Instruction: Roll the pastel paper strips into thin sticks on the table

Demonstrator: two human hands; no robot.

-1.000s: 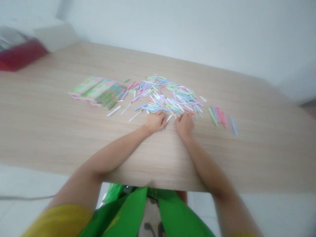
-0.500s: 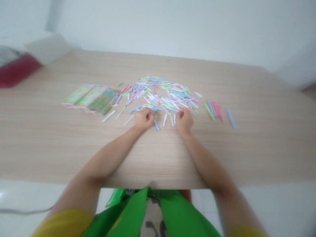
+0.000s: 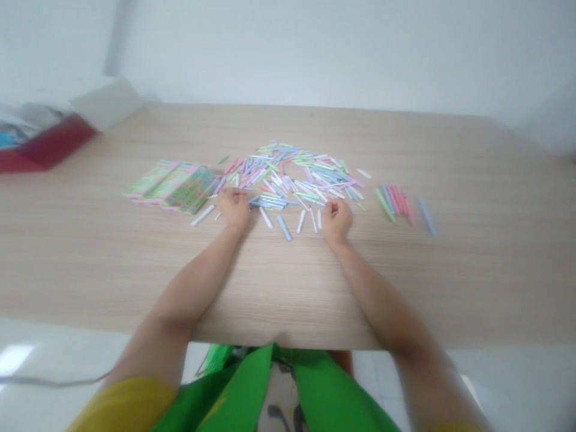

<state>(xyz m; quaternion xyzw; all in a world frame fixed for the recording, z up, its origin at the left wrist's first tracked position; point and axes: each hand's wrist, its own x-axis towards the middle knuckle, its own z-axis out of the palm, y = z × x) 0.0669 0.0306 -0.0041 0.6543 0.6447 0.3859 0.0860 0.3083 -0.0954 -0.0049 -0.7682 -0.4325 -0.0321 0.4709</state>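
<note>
left hand point(image 3: 234, 207) and right hand point(image 3: 337, 221) curled by pastel sticks point(image 3: 300, 161)
a white stick point(image 3: 319, 219) lies near-to-far just left of the right hand, the nearer one; cannot tell what either holds.

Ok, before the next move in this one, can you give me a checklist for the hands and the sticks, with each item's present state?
1. Left hand at the near left edge of the pile of sticks: ok.
2. Left hand holding a stick: cannot tell, too blurred.
3. Right hand holding a stick: cannot tell; it is curled at the pile's near right edge.
4. Single blue stick in front of the pile, apart from both hands: ok.
5. Sticks in the pile lying singly: not ok, many overlap.
</note>
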